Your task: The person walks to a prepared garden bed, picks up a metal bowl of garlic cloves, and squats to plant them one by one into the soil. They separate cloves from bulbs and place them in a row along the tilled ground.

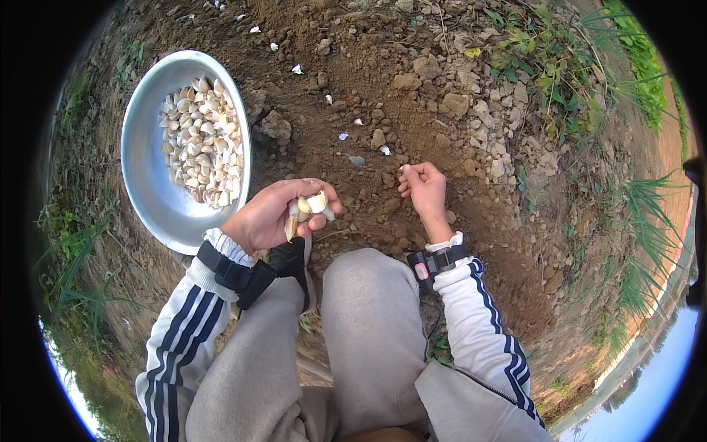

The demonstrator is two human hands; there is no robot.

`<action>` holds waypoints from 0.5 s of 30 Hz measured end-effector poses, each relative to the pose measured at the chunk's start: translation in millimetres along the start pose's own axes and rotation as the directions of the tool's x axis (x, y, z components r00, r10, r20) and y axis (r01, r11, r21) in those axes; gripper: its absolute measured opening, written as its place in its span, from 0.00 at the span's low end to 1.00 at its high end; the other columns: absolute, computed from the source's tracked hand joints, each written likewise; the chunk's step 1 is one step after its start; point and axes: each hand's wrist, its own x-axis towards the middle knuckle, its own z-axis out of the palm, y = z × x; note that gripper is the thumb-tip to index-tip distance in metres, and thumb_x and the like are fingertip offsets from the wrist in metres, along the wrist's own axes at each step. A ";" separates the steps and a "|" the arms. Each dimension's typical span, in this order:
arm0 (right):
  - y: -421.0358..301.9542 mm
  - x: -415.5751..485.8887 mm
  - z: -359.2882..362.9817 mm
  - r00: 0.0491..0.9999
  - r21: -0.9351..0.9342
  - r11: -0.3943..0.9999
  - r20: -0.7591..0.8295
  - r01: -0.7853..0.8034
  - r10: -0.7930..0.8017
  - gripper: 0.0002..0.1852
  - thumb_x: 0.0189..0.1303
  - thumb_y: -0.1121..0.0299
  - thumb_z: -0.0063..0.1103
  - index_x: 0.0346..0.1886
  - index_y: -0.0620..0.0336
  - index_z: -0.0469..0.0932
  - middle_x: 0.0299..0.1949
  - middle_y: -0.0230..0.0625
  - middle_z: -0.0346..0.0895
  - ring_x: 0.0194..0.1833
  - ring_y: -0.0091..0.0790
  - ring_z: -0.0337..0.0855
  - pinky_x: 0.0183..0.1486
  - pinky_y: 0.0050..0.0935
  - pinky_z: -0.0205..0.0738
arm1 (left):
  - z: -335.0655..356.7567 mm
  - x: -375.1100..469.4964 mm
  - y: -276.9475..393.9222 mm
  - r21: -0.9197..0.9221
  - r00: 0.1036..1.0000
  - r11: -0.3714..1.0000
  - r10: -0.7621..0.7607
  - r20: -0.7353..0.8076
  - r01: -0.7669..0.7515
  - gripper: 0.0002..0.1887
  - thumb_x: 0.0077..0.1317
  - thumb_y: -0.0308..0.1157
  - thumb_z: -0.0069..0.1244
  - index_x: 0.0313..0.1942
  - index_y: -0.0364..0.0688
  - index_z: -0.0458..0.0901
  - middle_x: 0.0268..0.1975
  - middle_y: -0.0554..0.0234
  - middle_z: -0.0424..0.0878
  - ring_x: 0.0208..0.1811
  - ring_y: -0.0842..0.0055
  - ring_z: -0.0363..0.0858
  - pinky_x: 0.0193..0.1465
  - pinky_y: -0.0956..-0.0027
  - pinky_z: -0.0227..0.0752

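Observation:
Several garlic cloves (309,204) rest in my left hand (268,210), whose fingers curl around them beside the basin's rim. My right hand (426,190) is low over the brown soil (364,199), thumb and fingertips pinched on a small pale garlic clove (403,168), mostly hidden by the fingers. Just beyond it, a white clove (385,150) sits in the soil. From there a curving row of spaced cloves runs up and to the left, including one (297,69) farther off. A metal basin (185,243) at left holds a heap of loose garlic cloves (201,138).
Dirt clods (425,66) and stones lie along the right of the row. Leafy weeds (552,83) and green onion-like plants (652,215) grow at the right. My knees (370,298) and a dark shoe (290,257) are close below my hands.

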 end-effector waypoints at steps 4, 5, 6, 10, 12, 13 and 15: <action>7.4 -10.7 -0.9 0.994 -0.080 0.996 -0.102 -0.050 0.042 0.10 0.67 0.70 0.56 0.30 0.65 0.72 0.25 0.36 0.78 0.21 0.23 0.78 0.21 0.22 0.73 | -5.6 -4.2 3.3 -0.046 1.000 0.999 -0.011 -0.002 0.011 0.14 0.72 0.30 0.33 0.46 0.28 0.72 0.43 0.48 0.78 0.31 0.79 0.77 0.26 0.80 0.77; 8.3 -12.7 -1.6 0.994 -0.034 0.999 -0.102 -0.030 0.026 0.10 0.67 0.71 0.55 0.30 0.65 0.72 0.25 0.36 0.78 0.21 0.23 0.78 0.21 0.22 0.73 | -5.6 -4.7 3.6 -0.043 1.000 0.999 -0.012 -0.016 0.011 0.14 0.71 0.29 0.33 0.45 0.28 0.72 0.43 0.48 0.78 0.29 0.79 0.76 0.25 0.80 0.76; 9.1 -14.2 -1.6 0.992 -0.004 0.999 -0.116 -0.038 0.037 0.10 0.67 0.71 0.55 0.30 0.65 0.72 0.25 0.36 0.77 0.21 0.23 0.78 0.21 0.22 0.73 | -5.2 -4.8 3.6 -0.039 0.999 0.999 -0.016 -0.051 0.014 0.13 0.71 0.29 0.33 0.44 0.29 0.72 0.43 0.47 0.78 0.28 0.80 0.75 0.24 0.81 0.75; 11.1 -14.0 1.5 0.989 -0.048 0.998 -0.144 0.035 -0.042 0.10 0.68 0.70 0.55 0.30 0.65 0.72 0.25 0.36 0.77 0.22 0.23 0.79 0.22 0.21 0.74 | -2.9 -2.2 6.2 -0.020 0.995 1.000 -0.013 -0.098 0.011 0.13 0.69 0.29 0.33 0.43 0.29 0.73 0.44 0.46 0.78 0.27 0.80 0.75 0.26 0.80 0.75; 12.4 -12.8 3.9 0.987 -0.116 0.991 -0.136 0.072 -0.088 0.10 0.67 0.70 0.56 0.30 0.66 0.72 0.24 0.35 0.77 0.22 0.23 0.79 0.22 0.21 0.74 | -2.1 -0.1 8.0 -0.011 0.996 1.000 -0.022 -0.086 0.021 0.13 0.69 0.29 0.33 0.43 0.30 0.73 0.45 0.46 0.78 0.27 0.80 0.75 0.27 0.80 0.75; 13.1 -12.3 4.9 0.987 -0.157 0.985 -0.128 0.075 -0.095 0.10 0.67 0.70 0.56 0.31 0.66 0.71 0.23 0.35 0.77 0.22 0.22 0.79 0.22 0.22 0.73 | -1.8 0.7 8.8 -0.006 0.997 1.000 -0.024 -0.077 0.024 0.13 0.69 0.29 0.32 0.43 0.30 0.73 0.45 0.46 0.78 0.27 0.80 0.75 0.27 0.79 0.75; 14.2 -11.7 6.3 0.988 -0.266 0.960 -0.099 0.088 -0.118 0.10 0.66 0.70 0.57 0.31 0.66 0.71 0.22 0.37 0.77 0.22 0.26 0.80 0.23 0.25 0.74 | -1.4 1.7 10.2 -0.003 0.997 1.000 -0.031 -0.072 0.031 0.13 0.69 0.29 0.32 0.43 0.31 0.73 0.45 0.47 0.78 0.27 0.80 0.75 0.27 0.79 0.75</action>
